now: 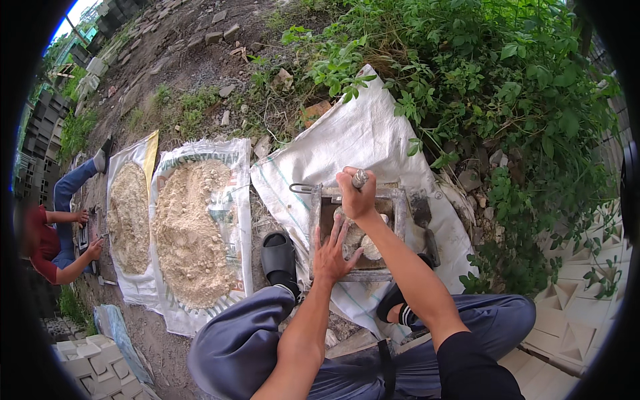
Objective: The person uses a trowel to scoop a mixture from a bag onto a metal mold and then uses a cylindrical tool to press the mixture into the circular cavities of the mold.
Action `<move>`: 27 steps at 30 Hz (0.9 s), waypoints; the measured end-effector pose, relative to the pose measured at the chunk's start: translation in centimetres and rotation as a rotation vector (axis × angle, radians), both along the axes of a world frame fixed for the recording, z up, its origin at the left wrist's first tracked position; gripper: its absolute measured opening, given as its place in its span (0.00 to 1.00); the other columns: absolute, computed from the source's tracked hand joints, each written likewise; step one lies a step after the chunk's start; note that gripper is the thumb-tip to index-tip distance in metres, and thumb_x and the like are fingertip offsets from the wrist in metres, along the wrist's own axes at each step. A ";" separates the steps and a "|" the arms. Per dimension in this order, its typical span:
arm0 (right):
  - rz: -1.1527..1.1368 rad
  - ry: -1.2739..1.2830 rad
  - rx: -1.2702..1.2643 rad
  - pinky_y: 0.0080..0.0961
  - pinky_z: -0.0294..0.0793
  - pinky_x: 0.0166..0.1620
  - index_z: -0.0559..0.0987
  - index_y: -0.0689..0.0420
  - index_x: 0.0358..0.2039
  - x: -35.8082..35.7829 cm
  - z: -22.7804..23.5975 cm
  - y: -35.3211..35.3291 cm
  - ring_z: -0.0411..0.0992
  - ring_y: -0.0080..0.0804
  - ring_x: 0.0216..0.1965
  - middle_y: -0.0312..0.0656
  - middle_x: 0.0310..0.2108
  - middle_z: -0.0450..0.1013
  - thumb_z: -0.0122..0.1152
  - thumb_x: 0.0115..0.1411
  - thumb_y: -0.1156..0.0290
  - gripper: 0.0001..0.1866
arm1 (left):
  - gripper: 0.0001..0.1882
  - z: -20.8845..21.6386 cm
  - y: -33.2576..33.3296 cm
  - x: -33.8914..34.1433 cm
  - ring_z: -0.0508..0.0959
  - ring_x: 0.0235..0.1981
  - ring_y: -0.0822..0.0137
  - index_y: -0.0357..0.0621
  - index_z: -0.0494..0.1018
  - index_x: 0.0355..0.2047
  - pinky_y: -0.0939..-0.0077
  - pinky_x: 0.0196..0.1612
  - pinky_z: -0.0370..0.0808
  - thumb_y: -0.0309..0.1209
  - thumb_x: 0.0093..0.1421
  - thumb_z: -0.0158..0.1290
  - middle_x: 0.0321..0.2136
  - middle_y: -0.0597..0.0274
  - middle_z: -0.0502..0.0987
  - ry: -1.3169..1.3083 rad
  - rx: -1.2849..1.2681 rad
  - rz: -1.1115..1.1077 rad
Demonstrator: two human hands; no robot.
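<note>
Between my feet a square metal mould, caked with pale dust, lies on a white woven sack. My right hand is wrapped around a stubby grey rod, whose rounded top pokes out of the fist; its lower end is hidden. Inside the frame, pale powdery material is visible beside my left hand. That hand is laid over the mould's near left part with its fingers spread, holding nothing. A wire loop handle sticks out from the mould's far left corner.
Left of the mould, two sacks carry heaps of pale powder. Farther left, a person in a red shirt works with both hands. Leafy plants crowd the far right. Pale patterned blocks lie at right.
</note>
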State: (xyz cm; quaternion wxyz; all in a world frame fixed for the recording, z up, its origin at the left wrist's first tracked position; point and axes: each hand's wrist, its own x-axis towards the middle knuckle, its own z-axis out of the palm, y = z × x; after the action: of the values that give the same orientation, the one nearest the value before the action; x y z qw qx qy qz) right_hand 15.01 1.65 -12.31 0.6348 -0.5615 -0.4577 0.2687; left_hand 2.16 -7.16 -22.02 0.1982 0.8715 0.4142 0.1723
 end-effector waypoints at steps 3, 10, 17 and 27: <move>0.063 -0.070 0.005 0.25 0.50 0.17 0.60 0.63 0.10 0.3 0.4 1.2 0.52 0.17 0.12 0.36 0.08 0.53 0.50 0.52 0.74 0.17 | 0.40 0.0 0.2 -0.3 0.75 0.46 0.62 0.46 0.56 0.61 0.55 0.65 0.42 0.53 0.53 0.50 0.65 0.59 0.50 0.092 -0.013 0.007; 0.098 -0.333 0.176 0.22 0.48 0.15 0.59 0.61 0.08 2.2 0.4 -0.7 0.51 0.15 0.11 0.31 0.07 0.54 0.48 0.53 0.76 0.18 | 0.41 -0.2 -0.1 -0.3 0.73 0.49 0.64 0.46 0.54 0.62 0.55 0.66 0.40 0.54 0.53 0.50 0.65 0.58 0.50 0.051 0.007 -0.001; 0.067 -0.356 0.188 0.32 0.51 0.18 0.58 0.63 0.10 4.3 -0.5 -3.3 0.52 0.37 0.10 0.45 0.09 0.52 0.50 0.50 0.75 0.16 | 0.41 0.1 0.0 0.0 0.73 0.49 0.64 0.46 0.54 0.62 0.55 0.66 0.39 0.54 0.53 0.50 0.64 0.57 0.50 0.066 0.048 -0.009; -0.057 -0.025 0.056 0.24 0.49 0.16 0.60 0.60 0.10 8.2 -2.2 -4.3 0.51 0.19 0.11 0.32 0.09 0.54 0.47 0.51 0.78 0.14 | 0.42 -0.3 -0.3 0.1 0.73 0.50 0.65 0.48 0.53 0.62 0.56 0.66 0.41 0.54 0.53 0.51 0.65 0.61 0.50 0.083 -0.023 0.006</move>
State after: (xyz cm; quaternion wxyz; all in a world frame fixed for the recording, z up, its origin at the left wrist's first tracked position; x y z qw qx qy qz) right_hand 23.25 -2.66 -14.51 0.6519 -0.5597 -0.4567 0.2306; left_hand 2.30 -7.47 -22.27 0.1904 0.8743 0.4266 0.1317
